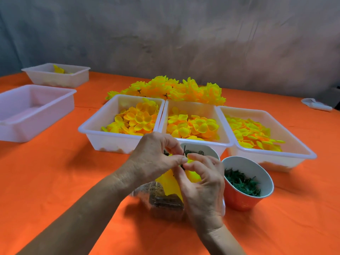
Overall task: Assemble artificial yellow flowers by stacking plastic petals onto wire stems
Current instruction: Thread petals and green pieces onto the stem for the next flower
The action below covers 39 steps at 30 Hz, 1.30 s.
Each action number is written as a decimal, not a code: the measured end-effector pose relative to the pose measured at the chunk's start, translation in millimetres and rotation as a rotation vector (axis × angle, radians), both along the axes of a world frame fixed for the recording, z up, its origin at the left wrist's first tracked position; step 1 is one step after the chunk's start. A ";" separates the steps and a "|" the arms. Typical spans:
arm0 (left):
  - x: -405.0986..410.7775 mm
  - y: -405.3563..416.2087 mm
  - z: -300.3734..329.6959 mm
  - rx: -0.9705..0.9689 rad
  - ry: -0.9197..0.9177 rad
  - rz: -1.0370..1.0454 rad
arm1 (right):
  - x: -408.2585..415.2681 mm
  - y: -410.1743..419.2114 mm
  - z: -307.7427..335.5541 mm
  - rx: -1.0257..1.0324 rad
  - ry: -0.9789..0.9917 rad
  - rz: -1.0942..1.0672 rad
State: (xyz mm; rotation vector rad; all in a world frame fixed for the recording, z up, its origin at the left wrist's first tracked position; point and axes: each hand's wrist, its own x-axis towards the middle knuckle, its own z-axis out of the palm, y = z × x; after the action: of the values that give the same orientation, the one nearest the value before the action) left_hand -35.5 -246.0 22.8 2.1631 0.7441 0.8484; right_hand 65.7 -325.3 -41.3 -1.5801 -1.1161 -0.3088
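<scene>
Two bare hands meet low over an orange-clothed table (55, 172), apparently midway through threading a yellow plastic petal piece (170, 183) onto a thin dark wire stem (184, 152), whose tip pokes up between the fingertips. The left hand (152, 159) comes in from the near left with thumb and forefinger curled into a pinch at the stem; the right hand (200, 184) rises from the near right, its fingers curled round the petal piece, which hangs below and between both hands.

The flower looks only part built. The next move would seem to call for seating this layer down the stem, then reaching to one of the three white plastic trays of loose yellow petals (134, 120) lying side by side just beyond the hands.

Behind those trays lies a heap of finished yellow flowers (184, 89). Just right of the hands stands an orange paper cup of green plastic leaf pieces (244, 181); a white cup of small dark parts (200, 150) is partly hidden behind the hands, and a clear plastic container (161, 201) sits beneath them. Two more white trays (27, 115) sit at the far left.
</scene>
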 end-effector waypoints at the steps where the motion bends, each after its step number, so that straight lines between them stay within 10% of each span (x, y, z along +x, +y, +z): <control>1: 0.3 0.9 -0.1 -0.004 -0.008 -0.005 | -1.9 0.5 -2.0 0.007 0.012 -0.003; 16: -4.8 -15.3 -20.8 0.018 -0.126 0.043 | 23.8 -16.2 14.0 -0.226 0.424 0.388; 27: -4.1 -6.9 -33.4 0.257 -0.083 0.059 | 32.4 -10.5 9.3 -0.224 0.370 0.428; 39: -11.6 -9.0 -17.8 0.060 -0.121 0.023 | 16.0 -14.1 20.2 -0.198 0.223 0.171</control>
State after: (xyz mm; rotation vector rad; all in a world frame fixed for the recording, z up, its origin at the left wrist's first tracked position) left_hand -47.1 -255.0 5.0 2.1381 0.6922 1.0157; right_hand 81.6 -339.5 -21.1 -1.6332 -1.1236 0.0931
